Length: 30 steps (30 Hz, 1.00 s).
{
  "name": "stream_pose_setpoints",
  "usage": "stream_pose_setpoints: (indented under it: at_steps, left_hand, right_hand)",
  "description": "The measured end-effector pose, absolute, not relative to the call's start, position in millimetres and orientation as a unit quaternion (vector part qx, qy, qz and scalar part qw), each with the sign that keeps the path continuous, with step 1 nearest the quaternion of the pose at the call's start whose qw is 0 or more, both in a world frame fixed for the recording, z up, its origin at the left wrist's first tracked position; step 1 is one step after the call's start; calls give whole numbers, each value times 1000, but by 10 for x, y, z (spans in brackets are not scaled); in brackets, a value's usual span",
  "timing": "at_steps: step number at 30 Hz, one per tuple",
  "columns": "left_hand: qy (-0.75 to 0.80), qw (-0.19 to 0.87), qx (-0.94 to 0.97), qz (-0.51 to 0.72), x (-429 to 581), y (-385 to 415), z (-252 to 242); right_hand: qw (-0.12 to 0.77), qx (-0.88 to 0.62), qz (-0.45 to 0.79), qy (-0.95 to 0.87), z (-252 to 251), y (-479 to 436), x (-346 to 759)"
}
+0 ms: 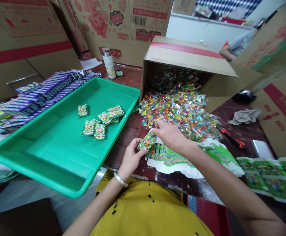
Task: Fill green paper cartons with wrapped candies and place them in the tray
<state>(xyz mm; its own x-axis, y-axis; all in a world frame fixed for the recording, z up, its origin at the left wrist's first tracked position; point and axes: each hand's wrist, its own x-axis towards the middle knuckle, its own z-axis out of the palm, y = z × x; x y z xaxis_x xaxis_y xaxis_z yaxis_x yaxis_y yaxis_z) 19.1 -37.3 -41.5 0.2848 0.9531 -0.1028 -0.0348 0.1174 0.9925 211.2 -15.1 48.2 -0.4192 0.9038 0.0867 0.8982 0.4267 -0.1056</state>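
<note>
My left hand grips a small green printed candy box by its lower end, thumb on the front. At the box's upper end, where a white flap shows, the fingers of my right hand are pinched together. Whether a candy packet is also between them is hidden. Just beneath both hands lies an overlapping row of flat green-and-white cartons. Beyond my right hand, small clear packets of coloured candies spill from a cardboard box on its side.
A green tray to the left holds several filled boxes. Behind it are stacked purple boxes, a flask and a small cup. At right lie a red-and-black cutter, a cloth and more cartons.
</note>
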Motion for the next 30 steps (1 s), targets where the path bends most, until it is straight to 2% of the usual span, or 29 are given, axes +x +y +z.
stream_pose_setpoints:
  at_steps: [2, 5, 9, 14, 19, 24, 30]
  left_hand:
    - [425, 595, 559, 391, 179, -381, -388]
    - [417, 599, 582, 358, 173, -388, -350]
    - [399, 630, 555, 369, 212, -410, -310]
    - [387, 650, 508, 412, 267, -484, -321]
    - [381, 641, 502, 439, 277, -559, -283]
    - [362, 630, 511, 459, 267, -561, -143]
    - [334, 658, 511, 441, 298, -598, -129]
  right_hand:
    - [83, -495, 53, -863, 482, -163, 2054]
    - [159, -456, 144, -864, 468, -134, 2075]
    - [252, -487, 199, -812, 464, -113, 2149]
    - [220, -525, 124, -813, 499, -223, 2086]
    - [224, -532, 182, -796, 589, -319, 2042]
    - [386, -526, 150, -743, 535, -423, 2098]
    - [474, -539, 285, -635, 120, -646, 1976]
